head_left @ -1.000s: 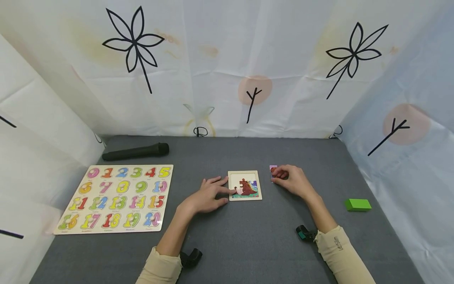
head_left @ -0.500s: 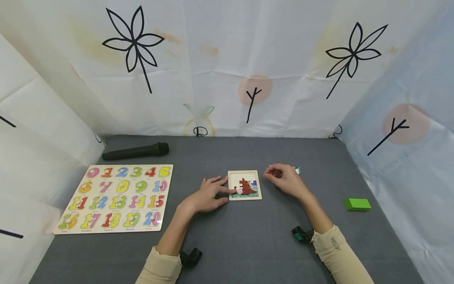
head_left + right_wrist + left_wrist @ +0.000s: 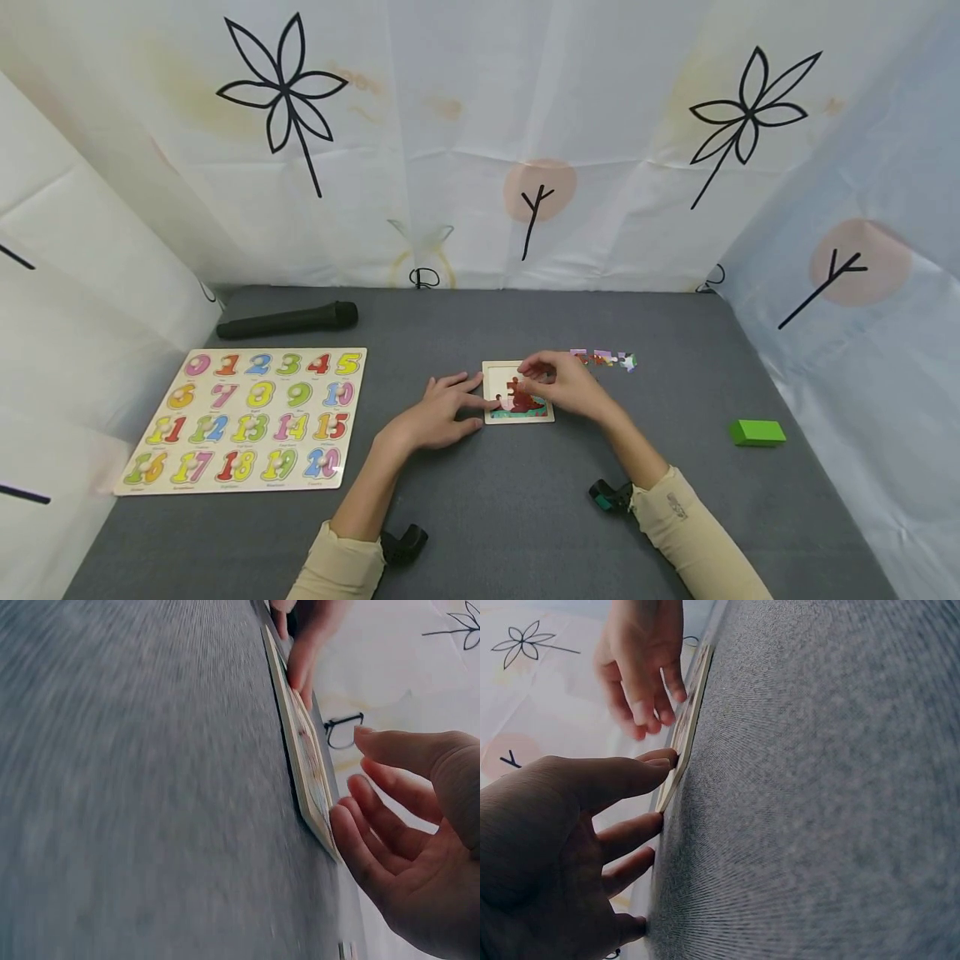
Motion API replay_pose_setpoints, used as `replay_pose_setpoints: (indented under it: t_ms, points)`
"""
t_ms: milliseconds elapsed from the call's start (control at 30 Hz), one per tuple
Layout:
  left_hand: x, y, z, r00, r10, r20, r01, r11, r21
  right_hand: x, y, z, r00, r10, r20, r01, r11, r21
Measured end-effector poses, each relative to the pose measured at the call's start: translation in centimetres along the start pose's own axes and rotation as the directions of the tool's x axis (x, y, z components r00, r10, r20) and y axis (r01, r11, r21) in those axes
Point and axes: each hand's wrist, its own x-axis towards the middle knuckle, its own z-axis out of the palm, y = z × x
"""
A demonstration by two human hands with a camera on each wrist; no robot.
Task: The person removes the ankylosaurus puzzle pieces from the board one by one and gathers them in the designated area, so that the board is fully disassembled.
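A small square wooden jigsaw tray with a partly filled dinosaur picture lies mid-table. My left hand rests at its left side, fingers spread and fairly straight, the index finger reaching over the rim onto the picture. Over the tray's upper right part hovers my right hand, its fingers loosely bent. The right wrist view shows a gap between the right thumb and the fingers, with no piece visible there. Several loose jigsaw pieces lie in a row just beyond the right hand.
A wooden number board with knobbed numerals lies on the left. Behind it is a black microphone. A green block sits at the right. White printed cloth walls the grey table at the back and sides.
My right hand has moved left from the loose pieces to above the tray, uncovering the row of pieces. Its thumb and fingers have parted. My left hand has stayed in place.
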Motion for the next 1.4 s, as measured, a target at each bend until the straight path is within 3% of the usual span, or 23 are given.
replay_pose_setpoints:
  t_ms: [333, 767, 1067, 1233, 1333, 1400]
  points:
    - [0.0, 0.4, -0.1, 1.0, 0.002, 0.002, -0.002, 1.0, 0.0, 0.7, 0.3, 1.2, 1.0, 0.013, -0.023, -0.016, 0.992, -0.125]
    - [0.2, -0.3, 0.2, 1.0, -0.022, 0.014, 0.022, 0.999, 0.032, 1.1, 0.0, 1.2, 0.999, 0.036, 0.004, -0.035, 0.99, -0.137]
    - [0.2, -0.3, 0.3, 1.0, -0.017, 0.006, 0.017, 0.999, 0.039, 1.1, -0.1, 1.0, 0.999, 0.039, 0.036, -0.037, 0.996, -0.077]
    - [0.2, -0.5, 0.3, 1.0, 0.004, -0.002, -0.004, 1.0, 0.029, 1.0, -0.4, 1.1, 0.999, 0.028, 0.036, -0.024, 0.994, -0.103]
    - [0.2, -0.3, 0.3, 1.0, 0.018, -0.009, -0.017, 0.999, 0.039, 1.0, -0.4, 1.1, 0.999, 0.025, 0.032, -0.021, 0.993, -0.12]
    - [-0.1, 0.8, -0.2, 1.0, 0.003, -0.008, -0.003, 0.999, 0.033, 1.0, -0.3, 1.1, 0.999, 0.021, 0.033, -0.017, 0.993, -0.121]
